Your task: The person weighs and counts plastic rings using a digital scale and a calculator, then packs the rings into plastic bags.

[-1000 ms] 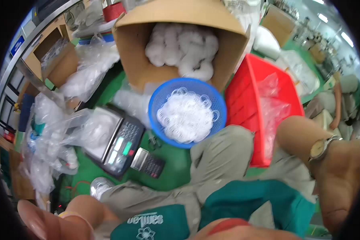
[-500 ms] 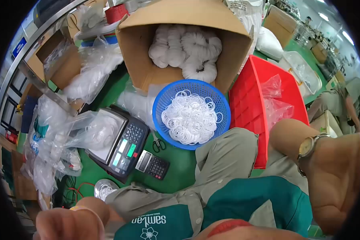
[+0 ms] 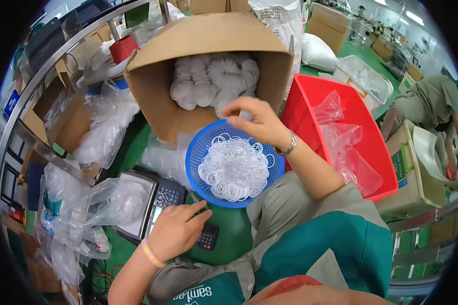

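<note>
My left hand (image 3: 177,230) is over the calculator (image 3: 207,237) beside the digital scale (image 3: 160,203). Its fingers are spread and nothing shows in them. My right hand (image 3: 257,119), with a watch at the wrist, is above the back right rim of the blue basket (image 3: 191,175), in front of the cardboard box. Its fingers are loosely bent and apart from the thumb, with nothing visible between them. Many loose white rings (image 3: 234,168) lie heaped in the basket. Bundled white rings (image 3: 201,81) are stacked inside the open cardboard box (image 3: 208,38), partly behind the right fingers.
A clear bag of white rings (image 3: 124,201) rests on the scale. On the right stands a red bin (image 3: 310,112) with plastic bags inside. Plastic bags (image 3: 71,218) pile up on the left beside a metal rail. Another person (image 3: 422,99) bends over at the far right.
My left hand has come up and forward from the lower left to the calculator. My right hand has swung in from the far right to above the basket. The view has shifted slightly.
</note>
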`<state>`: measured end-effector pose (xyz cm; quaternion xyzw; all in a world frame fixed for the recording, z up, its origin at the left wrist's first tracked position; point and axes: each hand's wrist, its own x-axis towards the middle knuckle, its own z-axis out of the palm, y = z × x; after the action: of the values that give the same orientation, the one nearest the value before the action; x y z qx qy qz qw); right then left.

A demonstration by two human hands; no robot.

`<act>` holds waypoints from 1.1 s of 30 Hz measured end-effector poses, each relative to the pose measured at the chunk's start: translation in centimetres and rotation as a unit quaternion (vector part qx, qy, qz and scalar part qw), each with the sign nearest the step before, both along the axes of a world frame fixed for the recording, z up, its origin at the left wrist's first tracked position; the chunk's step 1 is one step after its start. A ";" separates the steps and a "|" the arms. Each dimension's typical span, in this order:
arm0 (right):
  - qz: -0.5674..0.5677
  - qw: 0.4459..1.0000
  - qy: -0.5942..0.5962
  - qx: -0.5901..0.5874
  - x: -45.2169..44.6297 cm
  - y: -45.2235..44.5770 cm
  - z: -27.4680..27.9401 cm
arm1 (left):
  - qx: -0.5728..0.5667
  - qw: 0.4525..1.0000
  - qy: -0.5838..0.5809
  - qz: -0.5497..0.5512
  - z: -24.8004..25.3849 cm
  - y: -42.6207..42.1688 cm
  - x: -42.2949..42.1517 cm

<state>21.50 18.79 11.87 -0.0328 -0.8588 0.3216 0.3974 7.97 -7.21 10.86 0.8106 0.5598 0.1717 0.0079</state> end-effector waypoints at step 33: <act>0.246 0.808 -0.368 -0.389 -2.7 2.1 -10.9 | -0.232 0.960 -0.159 0.011 -8.7 0.6 -1.6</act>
<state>18.77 20.91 0.94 -0.0879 -0.7230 0.6797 -0.0874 6.39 -6.57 2.19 0.7427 0.5846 0.1634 0.2826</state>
